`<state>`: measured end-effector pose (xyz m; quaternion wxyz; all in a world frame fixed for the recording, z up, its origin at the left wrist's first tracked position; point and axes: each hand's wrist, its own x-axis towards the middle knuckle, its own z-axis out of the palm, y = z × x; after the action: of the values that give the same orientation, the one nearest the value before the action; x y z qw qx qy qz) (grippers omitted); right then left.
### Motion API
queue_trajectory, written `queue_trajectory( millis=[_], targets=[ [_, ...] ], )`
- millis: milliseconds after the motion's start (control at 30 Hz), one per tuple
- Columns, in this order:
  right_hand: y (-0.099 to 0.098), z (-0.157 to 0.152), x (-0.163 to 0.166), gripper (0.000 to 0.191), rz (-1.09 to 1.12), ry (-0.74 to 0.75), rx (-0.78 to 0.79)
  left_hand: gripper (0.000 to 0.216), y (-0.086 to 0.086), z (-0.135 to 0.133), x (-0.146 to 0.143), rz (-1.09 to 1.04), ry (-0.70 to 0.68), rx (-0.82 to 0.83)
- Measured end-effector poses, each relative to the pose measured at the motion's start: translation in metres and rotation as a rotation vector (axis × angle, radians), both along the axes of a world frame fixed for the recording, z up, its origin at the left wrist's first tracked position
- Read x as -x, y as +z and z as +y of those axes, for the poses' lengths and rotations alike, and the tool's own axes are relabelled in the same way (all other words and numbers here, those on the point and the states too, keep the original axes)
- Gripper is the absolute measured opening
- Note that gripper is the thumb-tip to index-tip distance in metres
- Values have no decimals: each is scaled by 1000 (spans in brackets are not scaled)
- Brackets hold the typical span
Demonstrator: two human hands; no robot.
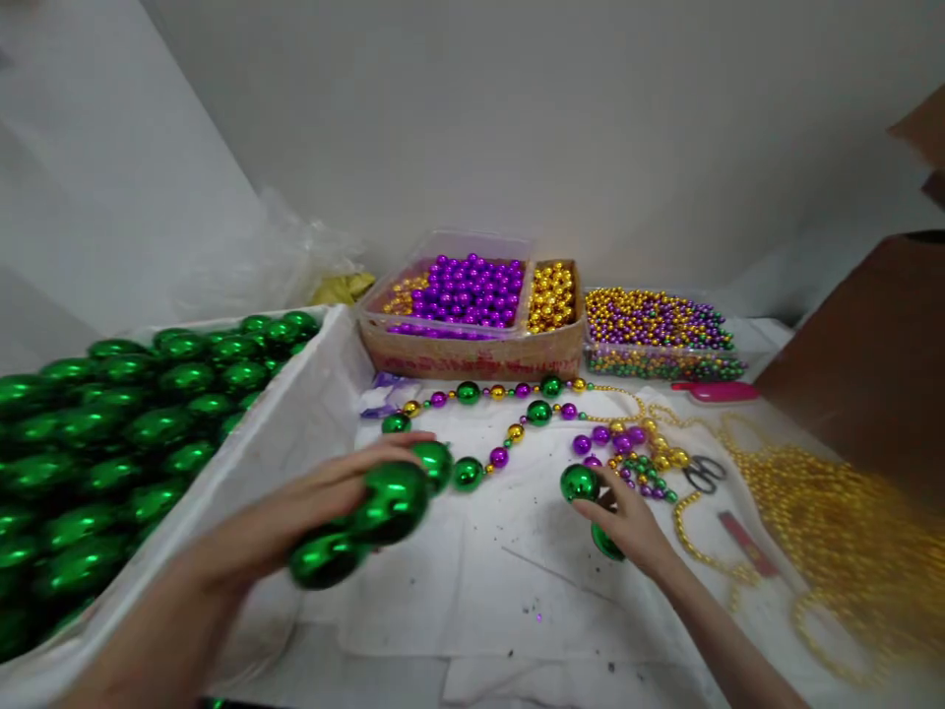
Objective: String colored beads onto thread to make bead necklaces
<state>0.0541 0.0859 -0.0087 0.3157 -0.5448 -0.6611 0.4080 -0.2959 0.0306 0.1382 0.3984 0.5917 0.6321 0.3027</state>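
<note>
My left hand [350, 476] is closed around several large shiny green balls [389, 502], held above the white cloth next to the box of green balls. On the right, my right hand [624, 517] pinches a smaller green ball [580, 483]; another green ball [606, 541] shows just under its palm. Beyond both hands lies a beaded garland [499, 457] of green, purple and gold balls, bent in a loop. A loose cluster of purple and gold balls [601, 434] with small mixed beads sits just behind my right hand.
A white-lined box of green balls [140, 423] stands left. At the back are a clear tub of purple balls [472, 295], gold balls [551, 295] and a tub of small beads [657, 330]. Scissors [703, 475], a pink-handled tool [720, 392] and gold bead strings [827, 512] lie right.
</note>
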Motion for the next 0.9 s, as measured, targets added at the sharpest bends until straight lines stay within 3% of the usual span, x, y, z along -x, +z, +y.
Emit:
queue_trajectory(
  millis=[67,100,233,333,500,633,700,800,900],
  targets=[
    [-6,9,0,51,-101,-29,-109,42,-34,32,-54,-32,-245,34],
    [-10,11,0,51,-148,-34,-164,39,-55,49,-80,-43,-292,29],
    [-22,18,1,50,-298,-63,-325,42,-133,108,-154,13,-78,-145],
    [-27,24,-2,52,-362,-98,-386,44,-163,127,-183,113,61,-225],
    [-22,17,-37,48,-356,-154,-401,51,-172,123,-210,267,70,-281],
    [-14,-17,-88,22,-340,-194,-314,56,-177,119,-223,407,21,-347],
    [-13,-41,-103,16,-340,-120,-234,58,-180,120,-227,452,3,-381],
    [-16,-72,-95,15,-314,78,-123,58,-181,123,-229,483,-34,-405],
    [-25,-86,-61,12,-343,131,-151,57,-178,125,-230,468,-53,-399]
  ],
)
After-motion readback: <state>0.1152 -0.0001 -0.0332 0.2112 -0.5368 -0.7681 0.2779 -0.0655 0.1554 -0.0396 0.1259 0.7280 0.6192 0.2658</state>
